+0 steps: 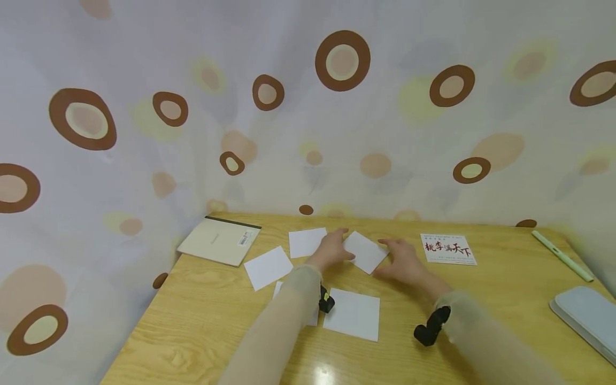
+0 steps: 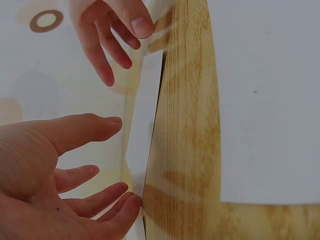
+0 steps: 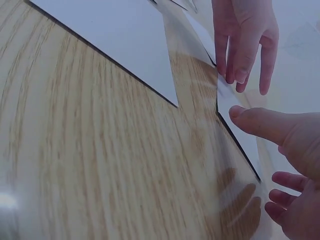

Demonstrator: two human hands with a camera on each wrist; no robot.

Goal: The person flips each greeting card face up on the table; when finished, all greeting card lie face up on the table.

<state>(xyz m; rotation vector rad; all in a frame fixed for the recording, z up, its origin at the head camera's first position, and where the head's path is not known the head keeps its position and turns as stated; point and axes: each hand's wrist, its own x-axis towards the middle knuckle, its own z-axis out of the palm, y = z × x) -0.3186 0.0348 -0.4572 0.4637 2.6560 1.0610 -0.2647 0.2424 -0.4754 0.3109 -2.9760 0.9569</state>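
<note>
A white square card (image 1: 366,252) lies turned cornerwise on the wooden table, between my two hands. My left hand (image 1: 332,249) is at its left side, with loosely bent fingers spread apart and nothing gripped. On the other side, my right hand (image 1: 403,262) curves around the card's right corner, thumb and fingers apart. In the left wrist view the card (image 2: 147,110) shows nearly edge-on, the left fingertips close by its edge. The right wrist view has the right thumb (image 3: 250,117) over the card's edge. Nearer me lies another white card (image 1: 353,315).
More white cards lie at the left, one (image 1: 308,241) behind the left hand and one (image 1: 268,267) farther left. A notebook (image 1: 212,243) sits at the back left. Rightward are a card with red characters (image 1: 447,249), a green pen (image 1: 563,255) and a pale blue case (image 1: 587,318).
</note>
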